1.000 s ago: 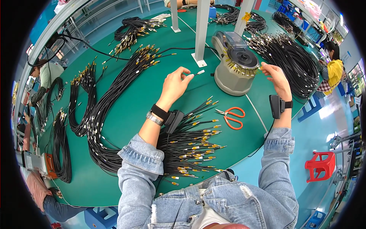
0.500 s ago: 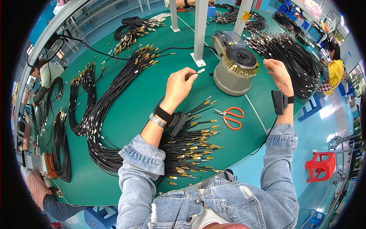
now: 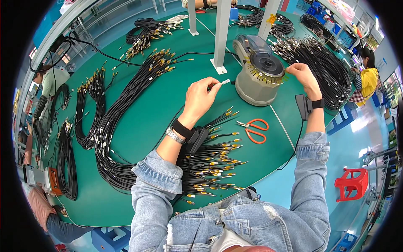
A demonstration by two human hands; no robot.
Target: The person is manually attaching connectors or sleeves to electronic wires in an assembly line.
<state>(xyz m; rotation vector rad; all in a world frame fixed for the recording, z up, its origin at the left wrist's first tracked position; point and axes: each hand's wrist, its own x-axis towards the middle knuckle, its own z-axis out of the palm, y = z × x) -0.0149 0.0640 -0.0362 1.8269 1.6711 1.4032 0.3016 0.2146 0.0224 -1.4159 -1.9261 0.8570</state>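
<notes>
My left hand pinches a thin black cable near its end, where a white label sticks out past the fingertips. The cable runs back under my wrist toward a fan of black cables with yellow and white tagged ends. To its right stands a grey round tape dispenser, its dark disc ringed with short yellow tape strips. My right hand is at the disc's right edge, thumb and forefinger closed on a yellow tape strip, partly hidden by the fingertips. Orange-handled scissors lie between my forearms.
Long bundles of black cable cover the left of the green table; another coiled bundle lies at the right. Grey posts rise behind the dispenser. A red stool stands on the floor at right. Other people sit at both sides.
My right hand has moved left onto the dispenser's edge, its fingers closing there. My left hand, with the cable, has shifted slightly right toward the dispenser.
</notes>
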